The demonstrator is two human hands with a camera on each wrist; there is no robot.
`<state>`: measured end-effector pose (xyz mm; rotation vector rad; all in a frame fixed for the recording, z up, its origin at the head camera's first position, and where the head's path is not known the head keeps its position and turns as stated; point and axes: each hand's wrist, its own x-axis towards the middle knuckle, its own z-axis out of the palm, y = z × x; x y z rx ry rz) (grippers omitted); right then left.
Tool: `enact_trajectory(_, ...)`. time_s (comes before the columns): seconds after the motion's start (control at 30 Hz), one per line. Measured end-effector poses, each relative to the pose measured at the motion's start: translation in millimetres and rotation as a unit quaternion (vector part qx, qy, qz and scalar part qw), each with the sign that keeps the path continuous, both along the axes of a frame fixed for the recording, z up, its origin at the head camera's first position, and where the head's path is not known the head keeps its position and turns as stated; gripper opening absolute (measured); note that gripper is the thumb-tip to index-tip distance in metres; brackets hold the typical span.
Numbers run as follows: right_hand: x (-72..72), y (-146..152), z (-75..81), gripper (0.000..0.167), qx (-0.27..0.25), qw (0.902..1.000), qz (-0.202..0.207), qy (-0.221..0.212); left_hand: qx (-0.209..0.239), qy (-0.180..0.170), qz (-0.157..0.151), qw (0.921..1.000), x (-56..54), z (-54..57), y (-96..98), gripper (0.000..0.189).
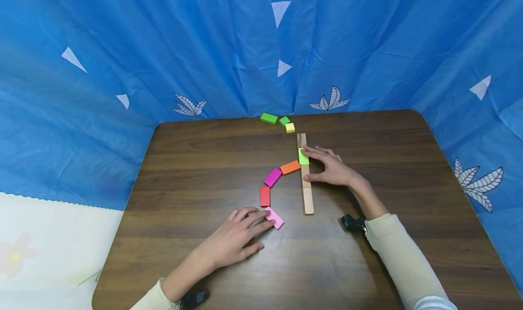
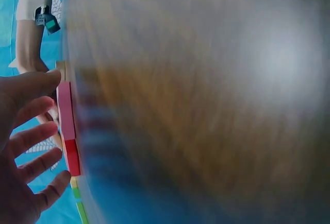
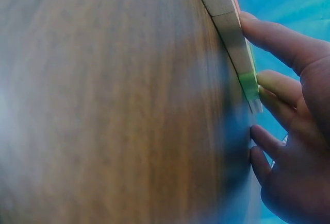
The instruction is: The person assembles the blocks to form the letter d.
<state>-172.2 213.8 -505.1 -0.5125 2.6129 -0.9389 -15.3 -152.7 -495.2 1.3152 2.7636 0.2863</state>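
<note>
While left hand (image 1: 234,238) touches one pink block (image 1: 278,219), right hand (image 1: 335,169) touches one lime block (image 1: 304,159); fingers (image 2: 33,137) spread.

The left hand (image 1: 234,239) hides part of the pink block (image 1: 278,222); beyond it, the right hand (image 1: 332,169) covers part of the lime block (image 1: 304,158). Nearer than the pink block, the bottom edge cuts off the left sleeve (image 1: 154,298). Right of that block, the table (image 2: 196,105) blurs in the left wrist view.
</note>
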Motion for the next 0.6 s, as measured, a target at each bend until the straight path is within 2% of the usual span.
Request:
enact_trajectory(0.17,-0.4,0.2,-0.1,0.091,0.004,1.0000,-0.001,-0.002,-0.012,-0.004,0.006,0.9999,4.9,-1.7,1.7,0.064)
enact_trajectory(0.6,-2.0,1.8,-0.8,0.093,0.000,1.0000,0.004,-0.005,-0.017,-0.031,0.023,0.9991,4.4,-1.0,3.7,0.061)
